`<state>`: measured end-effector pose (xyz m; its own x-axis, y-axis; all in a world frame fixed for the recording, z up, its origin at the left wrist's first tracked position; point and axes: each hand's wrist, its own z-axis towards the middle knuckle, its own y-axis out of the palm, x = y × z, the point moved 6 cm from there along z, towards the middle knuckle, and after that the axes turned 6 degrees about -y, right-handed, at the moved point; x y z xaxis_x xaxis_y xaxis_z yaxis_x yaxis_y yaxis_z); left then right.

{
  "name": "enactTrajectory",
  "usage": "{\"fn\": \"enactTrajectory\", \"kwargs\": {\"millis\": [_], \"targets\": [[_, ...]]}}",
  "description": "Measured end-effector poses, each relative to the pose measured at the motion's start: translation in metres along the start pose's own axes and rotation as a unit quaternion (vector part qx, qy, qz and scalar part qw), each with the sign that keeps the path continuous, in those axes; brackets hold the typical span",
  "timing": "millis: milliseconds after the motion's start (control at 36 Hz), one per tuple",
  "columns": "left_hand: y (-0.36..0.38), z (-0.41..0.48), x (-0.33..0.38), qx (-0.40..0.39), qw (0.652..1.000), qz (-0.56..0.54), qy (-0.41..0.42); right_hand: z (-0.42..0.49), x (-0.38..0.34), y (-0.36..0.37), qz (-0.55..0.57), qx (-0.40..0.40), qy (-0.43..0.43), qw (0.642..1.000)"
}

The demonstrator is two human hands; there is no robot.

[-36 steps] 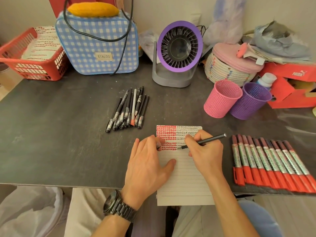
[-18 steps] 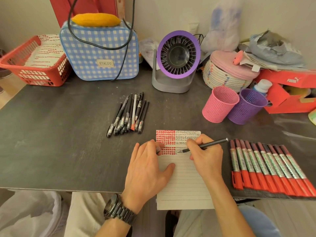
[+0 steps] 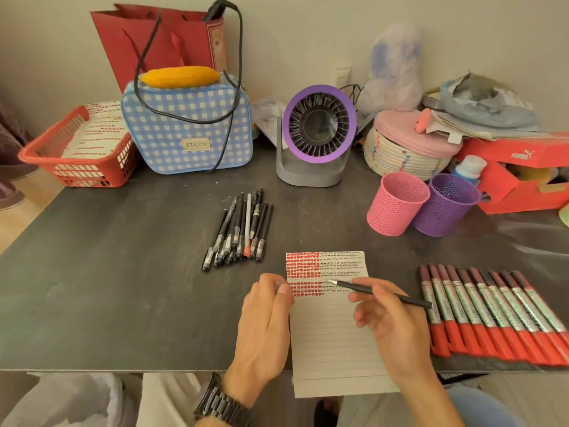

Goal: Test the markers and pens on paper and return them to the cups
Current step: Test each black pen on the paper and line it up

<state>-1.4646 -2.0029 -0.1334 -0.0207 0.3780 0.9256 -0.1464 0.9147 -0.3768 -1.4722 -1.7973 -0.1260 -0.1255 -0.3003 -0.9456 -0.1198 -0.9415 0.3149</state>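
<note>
Head view shows my right hand (image 3: 391, 322) pinching the black pen (image 3: 381, 292) mid-barrel, its tip at the scribble rows just ahead of my fingers. My left hand (image 3: 264, 322) lies flat beside it, pressing down the lined paper (image 3: 332, 340). Light, stiff and slick, I judge, so the pen wants a grip nearer its tip, and since half a second ago the right hand has rolled palm-up and the pen lies flatter.
</note>
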Motion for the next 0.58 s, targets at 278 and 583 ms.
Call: {"fn": "enactTrajectory", "kwargs": {"millis": [278, 583], "targets": [[0.0019, -0.0028, -0.0002, -0.04, 0.998, 0.036, 0.011, 0.0011, 0.0031, -0.0054, -0.001, 0.035, -0.017, 0.999], [0.0027, -0.0032, -0.0042, -0.041, 0.999, 0.012, 0.021, -0.0003, 0.0026, -0.0048, -0.02, 0.04, -0.019, 0.999]]}}
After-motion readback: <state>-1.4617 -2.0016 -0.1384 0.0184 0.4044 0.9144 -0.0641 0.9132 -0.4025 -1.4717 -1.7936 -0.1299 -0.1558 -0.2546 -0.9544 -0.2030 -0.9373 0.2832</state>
